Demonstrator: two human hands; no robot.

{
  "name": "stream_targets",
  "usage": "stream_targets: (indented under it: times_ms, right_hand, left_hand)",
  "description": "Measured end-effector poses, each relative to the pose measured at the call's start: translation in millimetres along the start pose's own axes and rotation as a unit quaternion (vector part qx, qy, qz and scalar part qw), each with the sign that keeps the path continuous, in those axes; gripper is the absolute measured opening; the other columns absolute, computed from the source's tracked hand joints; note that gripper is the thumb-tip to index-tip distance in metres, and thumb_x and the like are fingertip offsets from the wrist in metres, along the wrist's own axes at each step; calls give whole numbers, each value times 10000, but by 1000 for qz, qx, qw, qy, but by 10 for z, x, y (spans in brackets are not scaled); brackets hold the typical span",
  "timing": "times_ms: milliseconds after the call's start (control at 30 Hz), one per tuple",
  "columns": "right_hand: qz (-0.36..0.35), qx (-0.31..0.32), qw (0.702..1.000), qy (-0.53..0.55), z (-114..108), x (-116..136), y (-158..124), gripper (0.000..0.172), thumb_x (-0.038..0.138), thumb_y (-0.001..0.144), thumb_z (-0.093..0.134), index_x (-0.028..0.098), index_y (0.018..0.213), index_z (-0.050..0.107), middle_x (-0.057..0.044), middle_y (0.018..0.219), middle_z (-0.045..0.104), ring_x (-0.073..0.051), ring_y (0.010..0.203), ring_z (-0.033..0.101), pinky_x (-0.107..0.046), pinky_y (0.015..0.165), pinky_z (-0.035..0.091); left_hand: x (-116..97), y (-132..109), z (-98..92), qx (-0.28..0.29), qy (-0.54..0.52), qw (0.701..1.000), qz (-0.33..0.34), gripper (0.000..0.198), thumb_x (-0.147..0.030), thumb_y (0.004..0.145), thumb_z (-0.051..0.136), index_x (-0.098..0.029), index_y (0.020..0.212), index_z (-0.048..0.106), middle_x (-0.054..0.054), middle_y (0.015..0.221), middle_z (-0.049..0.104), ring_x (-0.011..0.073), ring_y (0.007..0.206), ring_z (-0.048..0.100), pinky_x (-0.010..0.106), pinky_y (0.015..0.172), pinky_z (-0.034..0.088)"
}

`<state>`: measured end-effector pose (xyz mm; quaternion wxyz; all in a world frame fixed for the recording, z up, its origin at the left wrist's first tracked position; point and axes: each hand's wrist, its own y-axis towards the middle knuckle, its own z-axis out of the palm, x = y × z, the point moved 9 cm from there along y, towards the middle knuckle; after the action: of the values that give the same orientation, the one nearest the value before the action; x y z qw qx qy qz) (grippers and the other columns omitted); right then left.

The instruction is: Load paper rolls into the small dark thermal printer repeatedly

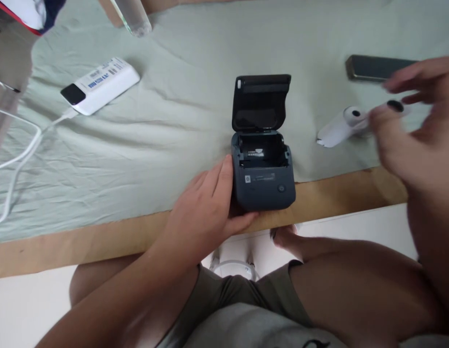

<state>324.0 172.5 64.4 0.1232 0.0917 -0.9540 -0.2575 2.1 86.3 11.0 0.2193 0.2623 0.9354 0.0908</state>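
Observation:
My left hand is closed around the left side and near corner of a dark grey portable label printer, with the thumb at its front edge. The printer's black lid stands raised, showing the hollow bay inside. A power button and a small label sit on its front panel. At the right, my right hand is blurred, its thumb and fingers apart around a white paper roll with a dark core. Another white roll lies just left of it, its loose end towards the printer.
A dark flat phone-like object lies beyond my right hand. On the left, a white power bank has a white cable plugged in. A clear container stands at the far edge. Green cloth covers the table up to its wooden edge.

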Motion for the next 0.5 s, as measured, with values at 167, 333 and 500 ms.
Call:
stream_targets:
  times_ms: [167,333,500]
  right_hand:
    - [-32,124,992,-10,411,172,-39,580,505,981,685,230,1491,713,-203,1411,723,-365,1397,701,-543,1153,625]
    - [-33,137,981,130,530,172,-78,668,490,954,701,284,1586,629,-149,1315,714,-284,1136,732,-474,998,642]
    - [-8,156,970,188,551,267,-102,607,418,933,684,285,1524,670,-145,1334,742,-236,1017,730,-408,870,618]
  left_hand:
    - [-15,-2,2,1,11,1000,3,954,-615,1069,796,-60,1749,423,300,1605,726,418,1398,789,520,1185,646]
    - [-9,-7,18,10,4,1000,1,945,-614,1067,794,-97,1761,413,282,1621,725,416,1416,782,521,1183,647]
    - [-55,4,0,-15,27,999,25,973,-603,1049,820,-25,1726,427,319,1577,739,432,1351,808,517,1140,670]
